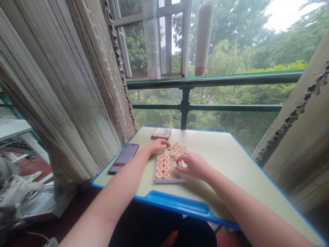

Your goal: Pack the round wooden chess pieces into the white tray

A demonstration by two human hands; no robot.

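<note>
The round game piece (176, 164) is sitting between your right hand's (194, 165) thumb and fingers, over the right side of the white box (179, 180); you are pinching it, though I cannot tell whether it is touching the box floor. Being a disc, it is showing no long axis. It is lying just right of two columns of red-marked pieces (166, 163), which are running away from you. Beyond the box, your left hand (157, 146) is hovering by the loose pieces (181, 150) on the tabletop (210, 145); whether it is gripping one is unclear.
</note>
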